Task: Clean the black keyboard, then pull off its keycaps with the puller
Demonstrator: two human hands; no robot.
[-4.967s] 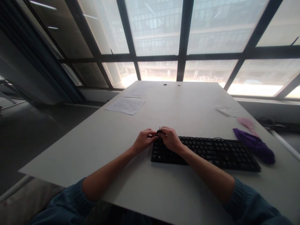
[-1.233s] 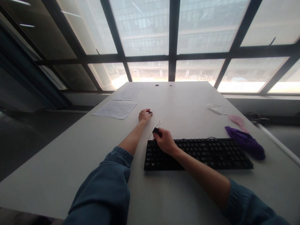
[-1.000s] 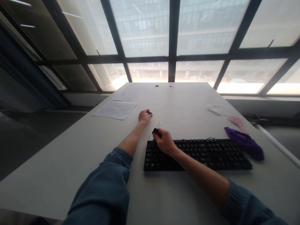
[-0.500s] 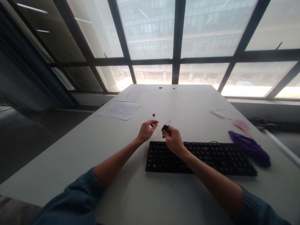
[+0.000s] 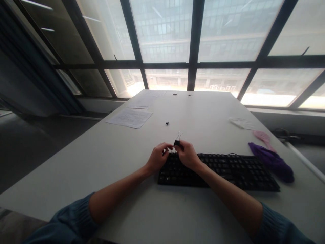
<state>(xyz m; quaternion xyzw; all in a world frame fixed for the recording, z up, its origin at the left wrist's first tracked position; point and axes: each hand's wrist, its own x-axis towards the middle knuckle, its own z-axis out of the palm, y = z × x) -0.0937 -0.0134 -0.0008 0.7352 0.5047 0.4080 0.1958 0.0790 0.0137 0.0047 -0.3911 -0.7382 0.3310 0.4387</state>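
My right hand [image 5: 187,155] pinches a small black binder clip [image 5: 177,143] whose wire handles stick up, just above the top left corner of a black keyboard [image 5: 218,168]. My left hand [image 5: 157,158] is beside it with fingers curled, and its fingertips meet the clip from the left. A small dark keycap-like piece [image 5: 167,123] lies alone on the white table [image 5: 106,159] farther back.
Printed paper sheets [image 5: 130,118] lie at the far left of the table. At the right are a purple cloth [image 5: 273,162], a pink object [image 5: 262,137] and a crumpled white item [image 5: 241,122]. Large windows rise behind the table's far edge.
My left hand left the small dark piece on the table farther back and came back to the clip. The right hand lowered the clip toward the keyboard's corner.
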